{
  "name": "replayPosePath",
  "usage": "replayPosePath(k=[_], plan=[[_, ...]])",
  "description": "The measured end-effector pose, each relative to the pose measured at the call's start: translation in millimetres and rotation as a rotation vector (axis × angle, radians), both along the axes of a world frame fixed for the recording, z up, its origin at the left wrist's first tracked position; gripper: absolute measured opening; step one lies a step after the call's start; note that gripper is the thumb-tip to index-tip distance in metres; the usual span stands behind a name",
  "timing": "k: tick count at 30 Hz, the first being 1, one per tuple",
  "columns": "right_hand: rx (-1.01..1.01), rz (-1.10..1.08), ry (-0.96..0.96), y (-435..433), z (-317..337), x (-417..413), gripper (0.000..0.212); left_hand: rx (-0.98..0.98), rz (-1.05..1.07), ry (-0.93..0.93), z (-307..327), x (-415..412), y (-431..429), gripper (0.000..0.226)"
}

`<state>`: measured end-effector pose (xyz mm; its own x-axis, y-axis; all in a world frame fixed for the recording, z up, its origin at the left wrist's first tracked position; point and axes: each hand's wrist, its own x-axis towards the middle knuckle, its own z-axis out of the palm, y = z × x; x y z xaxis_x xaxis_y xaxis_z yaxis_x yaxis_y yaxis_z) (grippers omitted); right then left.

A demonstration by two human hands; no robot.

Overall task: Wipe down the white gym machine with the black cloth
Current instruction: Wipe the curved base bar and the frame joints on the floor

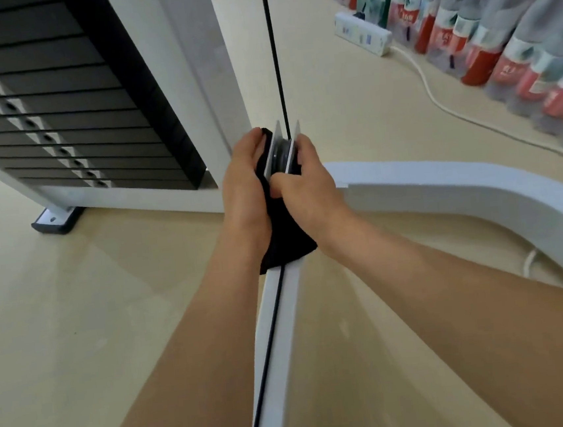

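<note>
Beige floor (75, 302); one cloth (286, 237), two hands (246, 185) (309, 190)

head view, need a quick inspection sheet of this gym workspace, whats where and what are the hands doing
surface: beige floor, smooth and slightly glossy
job's things: white gym machine; black cloth wrapped round its pulley bracket
clutter: power strip on the floor by the bottle packs
hands: left hand holds the cloth against the bracket's left plate; right hand grips it on the right plate
cables: black machine cable runs through the bracket; white cord trails from the power strip
surroundings: weight stack at left; wrapped bottle packs at right, blurred
</note>
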<state>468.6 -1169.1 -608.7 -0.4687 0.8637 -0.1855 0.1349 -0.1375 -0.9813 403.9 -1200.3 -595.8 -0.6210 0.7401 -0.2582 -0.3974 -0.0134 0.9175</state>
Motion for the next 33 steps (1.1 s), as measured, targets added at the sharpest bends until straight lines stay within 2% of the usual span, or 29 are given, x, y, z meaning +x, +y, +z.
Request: replayPosePath(k=[3,5,9,12,13,15,18,20,21,24,29,33], plan=[[-0.047,0.056,-0.039,12,7,0,0.039,-0.085,-0.05,0.094,-3,-7,16,0.042],[-0.072,0.066,-0.045,16,9,-1,0.035,-0.121,-0.095,0.094,-7,-13,20,0.04],[-0.133,0.021,-0.089,9,3,5,0.049,-0.178,-0.12,-0.015,-22,-9,6,0.047],[-0.162,-0.003,-0.126,-7,-9,13,0.076,-0.249,-0.068,-0.031,-37,1,-19,0.045],[-0.13,-0.017,-0.141,-9,-11,14,0.07,-0.248,-0.048,-0.018,-39,3,-25,0.043],[-0.038,-0.091,-0.132,-7,-8,14,0.042,-0.195,-0.029,0.072,-34,5,-33,0.043],[0.121,-0.214,-0.035,-3,12,7,0.034,-0.053,-0.074,0.374,-7,5,-21,0.038],[0.148,-0.228,-0.001,9,20,-5,0.027,-0.065,-0.17,0.491,4,-4,2,0.041],[0.114,-0.2,-0.014,16,21,-11,0.031,-0.118,-0.219,0.5,7,-9,15,0.043],[-0.021,-0.02,-0.139,30,22,-16,0.064,-0.324,-0.332,0.469,14,-22,37,0.043],[-0.06,0.1,-0.217,44,23,-5,0.052,-0.43,-0.238,0.452,16,-21,51,0.033],[0.074,0.242,-0.425,28,16,11,0.041,-0.414,-0.141,0.578,-1,-6,18,0.032]])
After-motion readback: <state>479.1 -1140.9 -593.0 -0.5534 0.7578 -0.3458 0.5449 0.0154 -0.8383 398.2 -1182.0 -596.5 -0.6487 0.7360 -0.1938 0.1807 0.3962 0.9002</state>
